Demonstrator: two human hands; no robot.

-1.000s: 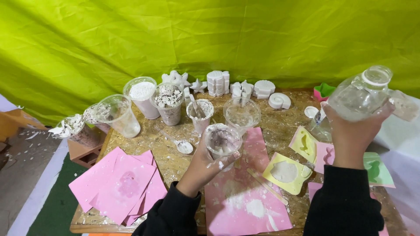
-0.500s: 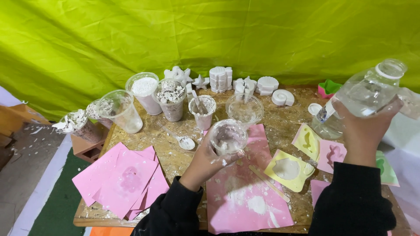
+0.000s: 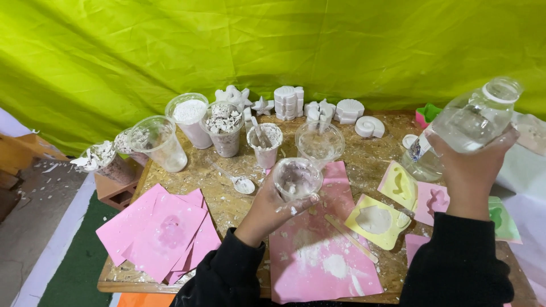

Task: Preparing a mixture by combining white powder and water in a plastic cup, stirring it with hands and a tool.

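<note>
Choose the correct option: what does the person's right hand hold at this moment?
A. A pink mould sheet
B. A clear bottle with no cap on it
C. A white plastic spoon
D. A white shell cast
B. The right hand grips a clear bottle, tilted, its mouth open with no cap, while the left hand holds a small clear cup over the table.

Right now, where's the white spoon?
Head view: the spoon lies on the table, left of the left hand holding the cup.
</note>
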